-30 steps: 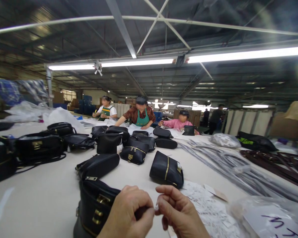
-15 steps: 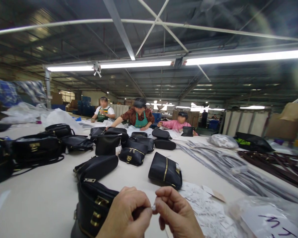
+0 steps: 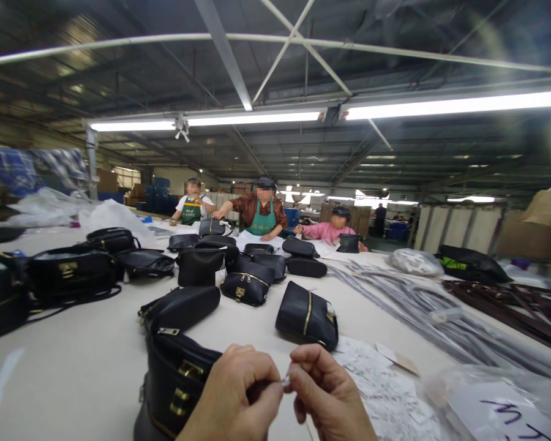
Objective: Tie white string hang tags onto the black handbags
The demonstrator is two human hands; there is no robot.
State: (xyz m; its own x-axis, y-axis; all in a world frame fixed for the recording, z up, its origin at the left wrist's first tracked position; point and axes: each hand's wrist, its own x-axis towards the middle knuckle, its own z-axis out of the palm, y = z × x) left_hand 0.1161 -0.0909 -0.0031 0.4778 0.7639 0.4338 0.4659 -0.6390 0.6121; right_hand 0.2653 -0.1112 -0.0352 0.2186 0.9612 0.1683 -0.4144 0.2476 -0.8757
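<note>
My left hand (image 3: 239,392) and my right hand (image 3: 324,392) meet at the bottom middle, fingertips nearly touching. Both pinch a tiny whitish piece (image 3: 285,381); most of it is hidden by the fingers, so its kind does not show. Just left of my left hand, partly behind it, stands a black handbag (image 3: 165,373) with gold-coloured fittings and a zip. Beyond my fingers lies another black bag (image 3: 305,312) with a gold zip across it. Many small white paper tags (image 3: 381,386) are spread to the right of my right hand.
Several black bags (image 3: 245,283) crowd the middle and left of the white table (image 3: 87,361). Grey straps (image 3: 422,306) and dark brown straps (image 3: 509,306) lie to the right. A clear plastic bag (image 3: 496,404) sits at front right. Three co-workers (image 3: 261,214) are across the table.
A co-worker in a green apron has lifted a black bag at the far side, the arm now raised. My hands keep nearly the same pinch.
</note>
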